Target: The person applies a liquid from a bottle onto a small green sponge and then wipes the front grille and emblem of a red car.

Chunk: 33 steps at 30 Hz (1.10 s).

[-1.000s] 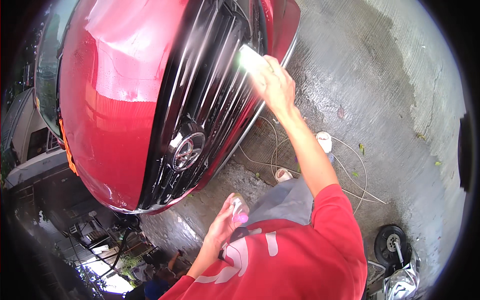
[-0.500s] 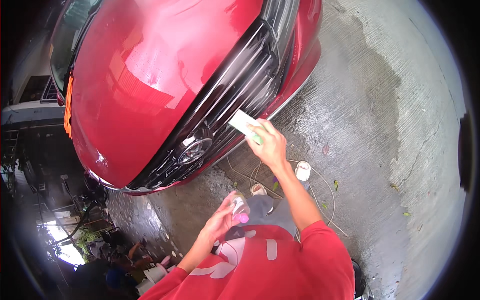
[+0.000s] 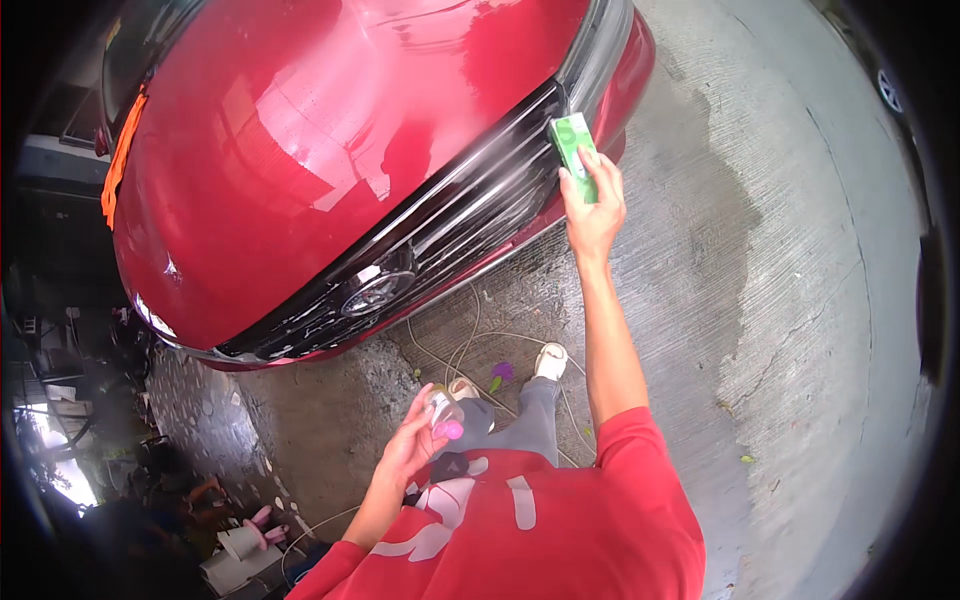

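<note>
My right hand (image 3: 596, 205) grips a green-and-white sponge-like block (image 3: 568, 132) at the right end of the black, chrome-striped grille (image 3: 480, 190) on a red car (image 3: 300, 150), beside the headlight trim. The grille shows whitish streaks, and a round chrome emblem (image 3: 378, 292) sits farther left on it. Low in front of me, my left hand (image 3: 405, 440) is closed round a small clear bottle (image 3: 442, 408) with a pink cap, held away from the car.
Wet concrete (image 3: 740, 300) spreads right of the car. A thin hose (image 3: 476, 340) loops round my sandaled feet (image 3: 550, 360). An orange cloth (image 3: 122, 160) hangs at the car's left edge. Assorted clutter (image 3: 240, 545) lies lower left; a wheel (image 3: 888, 92) shows upper right.
My right hand, still on the block, went down along the grille toward the emblem, then back up to its right end. The view has turned, tilting the car. The left hand keeps the bottle.
</note>
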Motion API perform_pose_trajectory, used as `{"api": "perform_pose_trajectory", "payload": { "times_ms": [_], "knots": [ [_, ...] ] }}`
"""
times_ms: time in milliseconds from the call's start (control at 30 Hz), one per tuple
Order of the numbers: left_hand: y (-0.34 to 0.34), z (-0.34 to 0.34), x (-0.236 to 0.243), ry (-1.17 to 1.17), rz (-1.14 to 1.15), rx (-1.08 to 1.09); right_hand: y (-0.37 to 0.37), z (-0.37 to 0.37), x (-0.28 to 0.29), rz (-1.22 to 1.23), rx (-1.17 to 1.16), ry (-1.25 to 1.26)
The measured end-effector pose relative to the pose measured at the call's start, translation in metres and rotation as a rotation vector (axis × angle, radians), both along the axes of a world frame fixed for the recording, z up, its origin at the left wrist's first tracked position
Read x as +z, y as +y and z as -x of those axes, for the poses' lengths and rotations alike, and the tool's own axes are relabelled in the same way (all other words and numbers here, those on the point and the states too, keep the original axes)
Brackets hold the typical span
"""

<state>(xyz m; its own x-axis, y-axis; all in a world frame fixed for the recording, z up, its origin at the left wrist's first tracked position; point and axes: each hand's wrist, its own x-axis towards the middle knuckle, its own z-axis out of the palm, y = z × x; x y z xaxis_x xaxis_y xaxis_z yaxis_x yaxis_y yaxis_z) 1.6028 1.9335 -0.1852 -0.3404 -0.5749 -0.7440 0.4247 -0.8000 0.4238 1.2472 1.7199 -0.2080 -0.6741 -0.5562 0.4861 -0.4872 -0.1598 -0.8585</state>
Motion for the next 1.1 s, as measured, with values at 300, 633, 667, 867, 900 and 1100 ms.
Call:
{"api": "perform_pose_trajectory", "payload": {
  "times_ms": [300, 633, 667, 867, 900, 1100],
  "knots": [
    [-0.007, 0.012, -0.012, 0.045, 0.005, -0.076, -0.013, -0.041, -0.008, -0.069, 0.291, 0.142],
    [-0.008, 0.009, -0.018, 0.009, -0.019, -0.056, -0.018, -0.046, 0.003, -0.066, 0.275, 0.089],
    [-0.014, 0.014, -0.015, 0.013, 0.000, -0.068, -0.040, -0.012, 0.001, -0.053, 0.156, 0.056],
    [-0.015, 0.018, -0.018, 0.055, -0.006, -0.066, -0.009, -0.082, 0.008, -0.143, 0.177, 0.182],
    [-0.016, 0.018, -0.018, 0.066, -0.023, -0.112, 0.012, -0.111, 0.009, -0.139, 0.344, 0.301],
    [-0.012, 0.010, -0.001, 0.031, 0.004, -0.045, -0.025, -0.039, 0.027, -0.241, 0.135, 0.276]
  ]
}}
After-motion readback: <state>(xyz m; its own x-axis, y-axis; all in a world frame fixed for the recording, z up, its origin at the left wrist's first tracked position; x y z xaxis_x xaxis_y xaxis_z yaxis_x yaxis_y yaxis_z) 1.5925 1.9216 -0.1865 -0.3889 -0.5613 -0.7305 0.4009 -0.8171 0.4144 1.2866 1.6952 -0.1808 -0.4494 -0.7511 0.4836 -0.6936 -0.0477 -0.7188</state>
